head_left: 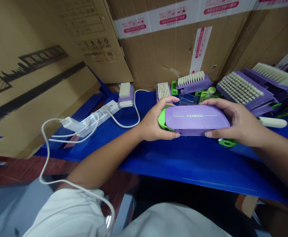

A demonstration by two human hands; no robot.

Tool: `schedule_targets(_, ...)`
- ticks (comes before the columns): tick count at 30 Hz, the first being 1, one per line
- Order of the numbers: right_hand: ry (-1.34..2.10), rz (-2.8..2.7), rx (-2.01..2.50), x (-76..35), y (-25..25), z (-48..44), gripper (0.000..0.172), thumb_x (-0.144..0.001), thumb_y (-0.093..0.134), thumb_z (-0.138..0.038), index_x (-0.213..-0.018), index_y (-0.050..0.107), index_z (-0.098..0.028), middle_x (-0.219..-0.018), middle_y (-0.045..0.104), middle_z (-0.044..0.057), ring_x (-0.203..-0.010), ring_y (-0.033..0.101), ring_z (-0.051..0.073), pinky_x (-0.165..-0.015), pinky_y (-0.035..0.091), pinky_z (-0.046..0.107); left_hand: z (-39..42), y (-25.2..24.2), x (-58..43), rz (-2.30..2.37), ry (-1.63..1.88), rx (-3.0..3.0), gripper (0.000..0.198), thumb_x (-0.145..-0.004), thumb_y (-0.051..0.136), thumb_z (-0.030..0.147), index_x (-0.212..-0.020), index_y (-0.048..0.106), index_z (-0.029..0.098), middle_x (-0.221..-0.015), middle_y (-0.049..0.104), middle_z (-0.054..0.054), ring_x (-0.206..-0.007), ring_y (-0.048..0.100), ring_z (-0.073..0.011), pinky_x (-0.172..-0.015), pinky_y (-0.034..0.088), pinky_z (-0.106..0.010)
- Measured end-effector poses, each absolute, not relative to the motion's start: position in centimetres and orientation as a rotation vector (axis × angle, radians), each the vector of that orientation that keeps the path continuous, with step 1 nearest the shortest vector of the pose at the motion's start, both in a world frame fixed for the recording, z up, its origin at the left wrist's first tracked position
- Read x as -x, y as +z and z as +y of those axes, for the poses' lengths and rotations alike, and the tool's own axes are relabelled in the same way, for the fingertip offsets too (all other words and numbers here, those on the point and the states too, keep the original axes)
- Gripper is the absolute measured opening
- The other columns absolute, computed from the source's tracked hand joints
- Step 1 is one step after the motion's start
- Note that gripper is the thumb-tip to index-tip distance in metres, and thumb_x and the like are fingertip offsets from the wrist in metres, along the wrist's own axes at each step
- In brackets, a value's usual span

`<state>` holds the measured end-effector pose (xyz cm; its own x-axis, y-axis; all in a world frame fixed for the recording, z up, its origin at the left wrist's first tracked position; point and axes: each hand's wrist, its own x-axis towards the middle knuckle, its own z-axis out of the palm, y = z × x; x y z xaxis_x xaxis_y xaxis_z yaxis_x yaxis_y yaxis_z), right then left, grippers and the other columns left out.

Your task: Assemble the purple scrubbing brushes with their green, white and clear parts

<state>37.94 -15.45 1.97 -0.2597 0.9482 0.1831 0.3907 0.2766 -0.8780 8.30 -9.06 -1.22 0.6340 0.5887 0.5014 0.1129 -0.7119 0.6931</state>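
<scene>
Purple rounded plastic case (196, 118), printed "KEMOQI" in pale green between two thin lines, lies lengthwise across the view, over the blue table (183, 161). Whether its underside touches the table cannot be told. A bright green plastic end piece (163, 118) shows at its left end.

Left hand (153, 120) wraps that green end, with the fingers over the top and the thumb side along the near edge. Right hand (240, 123) grips the opposite end, with the fingers across the top and the thumb along the near edge. Both hands are clamped on the case, and the two stand apart from each other.

Just behind the case: a purple brush with white bristles (193, 82), a clear plastic piece (188, 99) and small green plastic parts (203, 95). A green plastic clip (227, 142) lies just below the right hand, and a white cylindrical handle (273, 122) lies beyond it.

To the right, two larger purple brushes with cream bristles (240, 88) lie tilted. To the left stand two narrow purple brushes (125, 93). Further left lies a white power strip (96, 118) with a white cable (45, 158). Brown cardboard cartons (158, 42) with printed white tape (178, 16) stand behind everything.
</scene>
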Motion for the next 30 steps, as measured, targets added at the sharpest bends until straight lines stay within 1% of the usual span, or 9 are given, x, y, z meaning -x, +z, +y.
schedule_targets(2, 0.944, -1.804, 1.214, -37.92, 1.98, -15.49, 0.073, -0.058, 0.104, -0.049, -0.122, 0.072, -0.033, -0.128, 0.076, 0.007, -0.116, 0.073, 0.04, -0.101, 0.066, 0.056, -9.08, -1.22, -8.26, 0.545, 0.99, -2.23, 0.105, -0.061, 0.102, 0.06, -0.149, 0.055, 0.028, -0.15, 0.065, -0.013, -0.128, 0.07, -0.0355, -0.115, 0.058, -0.052)
schedule_targets(5, 0.94, -1.799, 1.219, -37.84, 2.03, -15.6, 0.074, -0.057, 0.104, -0.05, -0.122, 0.071, -0.033, -0.127, 0.076, 0.007, -0.116, 0.073, 0.041, -0.101, 0.065, 0.058, -9.12, -1.28, -8.24, 0.536, 0.998, -2.229, 0.105, -0.061, 0.102, 0.059, -0.15, 0.054, 0.029, -0.145, 0.066, -0.012, -0.125, 0.071, -0.0351, -0.113, 0.059, -0.052)
schedule_targets(9, 0.934, -1.796, 1.231, -37.74, 2.07, -15.76, 0.075, -0.057, 0.103, -0.051, -0.122, 0.071, -0.032, -0.126, 0.077, 0.007, -0.113, 0.074, 0.04, -0.1, 0.065, 0.058, -9.24, -1.37, -8.33, 0.521, 1.02, -2.214, 0.105, -0.062, 0.101, 0.06, -0.149, 0.054, 0.029, -0.142, 0.067, -0.012, -0.123, 0.071, -0.0343, -0.11, 0.06, -0.051)
schedule_targets(13, 0.937, -1.798, 1.224, -37.69, 2.12, -15.78, 0.073, -0.058, 0.102, -0.05, -0.122, 0.07, -0.033, -0.127, 0.077, 0.007, -0.113, 0.073, 0.04, -0.1, 0.065, 0.059, -9.49, -1.23, -8.41, 0.521, 1.032, -2.204, 0.103, -0.063, 0.101, 0.059, -0.149, 0.053, 0.028, -0.145, 0.065, -0.013, -0.126, 0.069, -0.0351, -0.112, 0.059, -0.051)
schedule_targets(15, 0.943, -1.798, 1.227, -37.69, 2.15, -15.74, 0.072, -0.059, 0.102, -0.049, -0.122, 0.071, -0.034, -0.127, 0.077, 0.007, -0.114, 0.073, 0.04, -0.1, 0.065, 0.058, -9.59, -1.15, -8.4, 0.537, 1.023, -2.204, 0.102, -0.064, 0.1, 0.059, -0.149, 0.053, 0.027, -0.146, 0.065, -0.013, -0.127, 0.069, -0.0352, -0.112, 0.058, -0.052)
schedule_targets(20, 0.92, -1.798, 1.225, -37.8, 2.09, -15.63, 0.077, -0.055, 0.104, -0.049, -0.123, 0.072, -0.031, -0.123, 0.078, 0.005, -0.107, 0.075, 0.035, -0.094, 0.067, 0.049, -9.54, -1.32, -8.32, 0.541, 1.013, -2.194, 0.105, -0.064, 0.099, 0.061, -0.15, 0.05, 0.028, -0.138, 0.067, -0.011, -0.121, 0.07, -0.0338, -0.108, 0.06, -0.05)
schedule_targets(23, 0.905, -1.804, 1.219, -37.82, 1.97, -15.6, 0.077, -0.055, 0.103, -0.051, -0.123, 0.073, -0.03, -0.122, 0.078, 0.005, -0.106, 0.075, 0.033, -0.091, 0.067, 0.045, -9.53, -1.45, -8.31, 0.535, 1.013, -2.191, 0.105, -0.065, 0.099, 0.06, -0.151, 0.048, 0.029, -0.137, 0.066, -0.011, -0.121, 0.07, -0.0336, -0.107, 0.06, -0.051)
schedule_targets(30, 0.898, -1.8, 1.22, -37.76, 2.11, -15.78, 0.075, -0.057, 0.102, -0.05, -0.123, 0.072, -0.029, -0.124, 0.078, 0.006, -0.11, 0.075, 0.035, -0.096, 0.066, 0.049, -9.69, -1.45, -8.38, 0.524, 1.014, -2.18, 0.105, -0.065, 0.099, 0.059, -0.151, 0.046, 0.03, -0.134, 0.065, -0.01, -0.117, 0.071, -0.0324, -0.103, 0.061, -0.049)
